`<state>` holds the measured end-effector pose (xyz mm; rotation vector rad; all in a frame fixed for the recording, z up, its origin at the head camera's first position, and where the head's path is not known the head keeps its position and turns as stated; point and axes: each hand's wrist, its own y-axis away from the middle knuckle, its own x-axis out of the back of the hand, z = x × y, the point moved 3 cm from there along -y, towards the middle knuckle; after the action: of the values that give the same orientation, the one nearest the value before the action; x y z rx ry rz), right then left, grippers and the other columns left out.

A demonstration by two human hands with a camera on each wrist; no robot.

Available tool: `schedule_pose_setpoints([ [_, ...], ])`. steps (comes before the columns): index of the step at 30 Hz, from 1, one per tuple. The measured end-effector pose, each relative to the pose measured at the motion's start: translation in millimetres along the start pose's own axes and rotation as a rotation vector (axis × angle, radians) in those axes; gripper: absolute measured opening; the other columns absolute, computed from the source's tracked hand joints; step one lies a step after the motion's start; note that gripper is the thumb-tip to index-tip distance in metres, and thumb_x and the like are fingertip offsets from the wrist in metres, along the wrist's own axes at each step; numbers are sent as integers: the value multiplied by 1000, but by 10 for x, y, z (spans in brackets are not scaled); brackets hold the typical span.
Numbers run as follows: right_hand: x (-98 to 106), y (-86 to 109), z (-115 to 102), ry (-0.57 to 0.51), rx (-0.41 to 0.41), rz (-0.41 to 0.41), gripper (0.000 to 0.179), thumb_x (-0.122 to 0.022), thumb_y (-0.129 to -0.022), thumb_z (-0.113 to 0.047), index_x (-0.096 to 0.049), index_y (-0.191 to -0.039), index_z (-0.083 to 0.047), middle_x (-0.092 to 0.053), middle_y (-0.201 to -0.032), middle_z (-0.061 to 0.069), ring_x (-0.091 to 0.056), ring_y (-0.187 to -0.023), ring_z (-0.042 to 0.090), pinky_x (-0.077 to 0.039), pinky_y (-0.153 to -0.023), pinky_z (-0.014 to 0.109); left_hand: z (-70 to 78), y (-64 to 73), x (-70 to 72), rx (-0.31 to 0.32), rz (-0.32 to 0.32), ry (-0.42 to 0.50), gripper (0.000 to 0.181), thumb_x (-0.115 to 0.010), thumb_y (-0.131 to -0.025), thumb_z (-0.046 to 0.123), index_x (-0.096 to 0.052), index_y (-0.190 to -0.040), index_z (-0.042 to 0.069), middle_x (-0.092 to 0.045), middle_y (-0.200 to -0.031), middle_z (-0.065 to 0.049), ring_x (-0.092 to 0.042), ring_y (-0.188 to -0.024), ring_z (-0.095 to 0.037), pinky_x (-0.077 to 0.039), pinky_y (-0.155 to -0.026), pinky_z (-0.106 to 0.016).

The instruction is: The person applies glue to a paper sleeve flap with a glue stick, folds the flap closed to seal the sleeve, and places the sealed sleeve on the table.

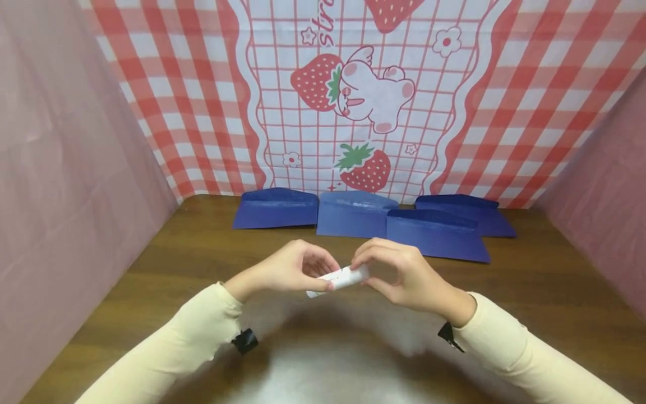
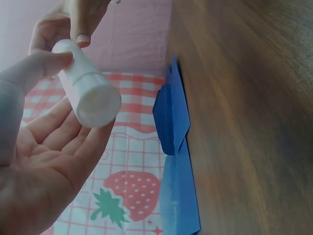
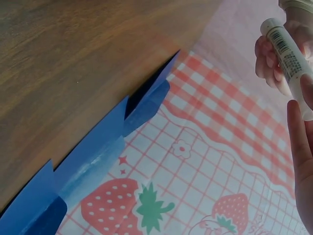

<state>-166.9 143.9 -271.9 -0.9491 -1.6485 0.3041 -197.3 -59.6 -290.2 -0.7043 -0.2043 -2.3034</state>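
Note:
Both hands meet on a white glue stick (image 1: 339,278), tilted up toward the right above the table. My left hand (image 1: 286,268) pinches its lower left part between thumb and fingers. The thumb and fingertips of my right hand (image 1: 410,276) pinch the other end. From the left wrist view, the round end of the glue stick (image 2: 99,105) faces the camera. Printed text and a barcode show on the glue stick (image 3: 287,55) in the right wrist view.
Several blue envelopes stand or lie in a row along the back of the table: one at left (image 1: 276,214), a lighter one (image 1: 350,219), and two overlapping at right (image 1: 434,235). Behind them hangs a strawberry-print cloth (image 1: 227,112). Brown wood covers the tabletop (image 1: 187,252).

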Motion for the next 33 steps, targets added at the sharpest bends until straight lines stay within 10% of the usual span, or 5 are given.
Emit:
schedule_pose_setpoints([
  [15,-98,110,80,-39,-179,81,25,-81,-74,-8,-69,-96,-11,-70,-86,-1,-64,-70,2,-54,-63,15,6,33,-99,-108,198,-205,20,-74,-78,10,-70,-97,4,-74,-88,-7,-65,-76,-1,-55,-72,-16],
  [26,109,186,168,-20,-348,193,22,-81,-73,-7,-70,-92,-9,-71,-82,3,-62,-67,0,-55,-59,17,25,-5,-53,-93,299,-184,19,-75,-75,9,-70,-93,6,-74,-84,-6,-63,-71,0,-54,-67,-17],
  [33,360,553,536,369,-550,-107,19,-82,-68,-10,-66,-78,-11,-59,-66,-5,-47,-59,-1,-42,-51,19,-64,35,15,-33,337,-170,19,-75,-76,13,-71,-93,6,-74,-84,-6,-63,-70,-2,-54,-67,-19],
])
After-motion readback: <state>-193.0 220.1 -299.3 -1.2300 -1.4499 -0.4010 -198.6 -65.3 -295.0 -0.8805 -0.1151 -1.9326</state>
